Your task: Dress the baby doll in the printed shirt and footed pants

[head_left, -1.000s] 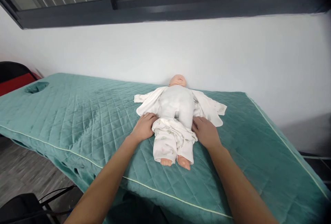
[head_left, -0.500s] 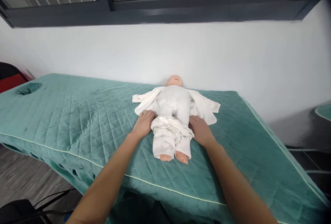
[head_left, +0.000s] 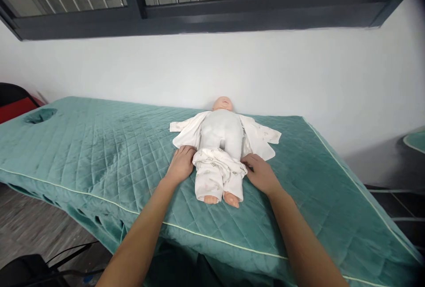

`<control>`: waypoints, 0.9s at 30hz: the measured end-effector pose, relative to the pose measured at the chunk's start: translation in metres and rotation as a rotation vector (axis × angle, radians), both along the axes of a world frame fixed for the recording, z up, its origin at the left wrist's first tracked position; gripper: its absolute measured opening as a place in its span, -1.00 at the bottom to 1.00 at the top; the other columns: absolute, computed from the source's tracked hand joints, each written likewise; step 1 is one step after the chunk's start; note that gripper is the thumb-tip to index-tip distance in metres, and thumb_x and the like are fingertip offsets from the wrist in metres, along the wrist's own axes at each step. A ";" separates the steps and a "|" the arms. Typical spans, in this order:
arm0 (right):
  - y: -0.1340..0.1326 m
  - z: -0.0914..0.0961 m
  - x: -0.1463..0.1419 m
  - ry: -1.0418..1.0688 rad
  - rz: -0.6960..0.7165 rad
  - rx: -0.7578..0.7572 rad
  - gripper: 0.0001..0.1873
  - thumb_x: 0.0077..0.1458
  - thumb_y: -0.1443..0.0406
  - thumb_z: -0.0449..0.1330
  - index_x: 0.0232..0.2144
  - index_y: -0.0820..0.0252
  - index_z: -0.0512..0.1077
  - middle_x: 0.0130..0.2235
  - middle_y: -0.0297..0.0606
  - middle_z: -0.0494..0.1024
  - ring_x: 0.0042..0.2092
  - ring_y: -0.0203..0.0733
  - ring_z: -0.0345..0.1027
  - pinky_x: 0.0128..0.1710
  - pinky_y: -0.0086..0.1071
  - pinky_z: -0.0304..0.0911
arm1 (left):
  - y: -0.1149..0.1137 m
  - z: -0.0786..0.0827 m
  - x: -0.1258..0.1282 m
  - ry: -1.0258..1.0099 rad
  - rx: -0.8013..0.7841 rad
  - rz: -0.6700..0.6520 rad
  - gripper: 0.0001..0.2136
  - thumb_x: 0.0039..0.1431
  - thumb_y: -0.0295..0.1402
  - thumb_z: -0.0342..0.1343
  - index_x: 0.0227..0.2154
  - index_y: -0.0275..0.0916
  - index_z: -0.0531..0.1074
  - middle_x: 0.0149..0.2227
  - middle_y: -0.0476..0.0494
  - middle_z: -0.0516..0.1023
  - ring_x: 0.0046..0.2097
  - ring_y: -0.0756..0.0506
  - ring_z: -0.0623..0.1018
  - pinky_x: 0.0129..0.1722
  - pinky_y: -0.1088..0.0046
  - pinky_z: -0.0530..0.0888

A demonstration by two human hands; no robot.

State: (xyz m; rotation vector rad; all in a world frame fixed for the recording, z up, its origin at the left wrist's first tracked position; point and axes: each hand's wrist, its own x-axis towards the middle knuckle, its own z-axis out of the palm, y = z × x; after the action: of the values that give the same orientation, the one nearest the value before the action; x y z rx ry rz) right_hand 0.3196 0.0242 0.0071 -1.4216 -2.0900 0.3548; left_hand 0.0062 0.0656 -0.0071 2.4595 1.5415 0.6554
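Observation:
A baby doll (head_left: 222, 130) lies on its back on the green quilted bed, head toward the wall and bare feet toward me. Its white patterned jacket (head_left: 260, 135) is spread open on both sides, with the sleeves out. White patterned trousers (head_left: 217, 170) are bunched around its thighs. My left hand (head_left: 182, 163) is closed at the left side of the bunched waistband, its fingertips partly hidden. On the opposite side, my right hand (head_left: 260, 173) pinches the waistband edge between thumb and fingers.
The bed (head_left: 109, 154) has a face hole (head_left: 40, 116) at its far left end. Behind it rises a white wall (head_left: 133, 66) below a dark window frame (head_left: 199, 19). A black and red object (head_left: 15, 101) stands beyond the left end.
My right hand has shifted slightly down and outward at the waistband, and its thumb now shows. My left hand has moved slightly toward me. The camera view has shifted a little.

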 end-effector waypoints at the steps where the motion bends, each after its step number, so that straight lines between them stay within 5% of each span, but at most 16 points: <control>1: 0.000 0.000 0.000 0.082 -0.018 -0.006 -0.84 0.21 0.31 0.07 -0.32 0.14 0.45 -0.27 -0.21 0.51 -0.19 -0.09 0.36 -0.15 -0.23 0.23 | 0.001 0.000 0.000 -0.022 -0.008 0.002 -0.77 0.26 -0.44 0.01 -0.08 -0.20 0.48 0.10 -0.22 0.51 0.13 -0.25 0.40 0.10 0.15 0.33; 10: -0.007 0.010 -0.013 0.687 0.089 -0.174 -0.79 0.13 0.11 0.31 -0.36 0.10 0.48 -0.30 -0.31 0.45 -0.26 -0.21 0.33 -0.23 -0.33 0.23 | 0.011 0.000 -0.005 -0.434 -0.105 -0.108 -0.82 0.25 -0.37 0.06 -0.27 -0.18 0.59 -0.08 -0.13 0.64 0.01 -0.16 0.52 0.11 0.23 0.36; 15: -0.008 0.012 -0.013 0.717 0.147 -0.321 -0.75 0.05 0.11 0.39 -0.35 0.12 0.48 -0.33 -0.32 0.41 -0.27 -0.22 0.29 -0.25 -0.35 0.20 | 0.004 0.009 -0.007 -0.739 -0.324 -0.242 -0.83 0.19 -0.27 0.19 -0.24 -0.22 0.60 -0.06 -0.19 0.62 0.02 -0.17 0.54 0.11 0.27 0.38; 19: -0.007 0.013 -0.013 0.659 0.172 -0.312 -0.72 0.02 0.10 0.41 -0.34 0.13 0.49 -0.29 -0.29 0.42 -0.24 -0.20 0.29 -0.22 -0.33 0.21 | -0.001 0.014 -0.010 -0.797 -0.553 -0.292 -0.75 0.13 -0.27 0.26 -0.15 -0.23 0.58 -0.06 -0.17 0.59 -0.05 -0.14 0.53 0.02 0.33 0.41; 27: -0.008 0.012 -0.015 0.697 0.113 -0.318 -0.61 -0.02 0.00 0.41 -0.40 0.14 0.42 -0.33 -0.29 0.40 -0.26 -0.18 0.29 -0.26 -0.32 0.28 | 0.000 0.020 -0.007 -0.830 -0.616 -0.291 -0.74 0.25 -0.16 0.10 -0.24 -0.26 0.53 -0.20 -0.12 0.55 -0.16 -0.07 0.47 -0.09 0.41 0.38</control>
State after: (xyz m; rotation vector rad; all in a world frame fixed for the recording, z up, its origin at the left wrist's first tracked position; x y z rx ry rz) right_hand 0.3050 0.0157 0.0192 -1.1152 -1.5751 1.0950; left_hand -0.0013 0.0652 0.0128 1.5839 0.8556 0.8321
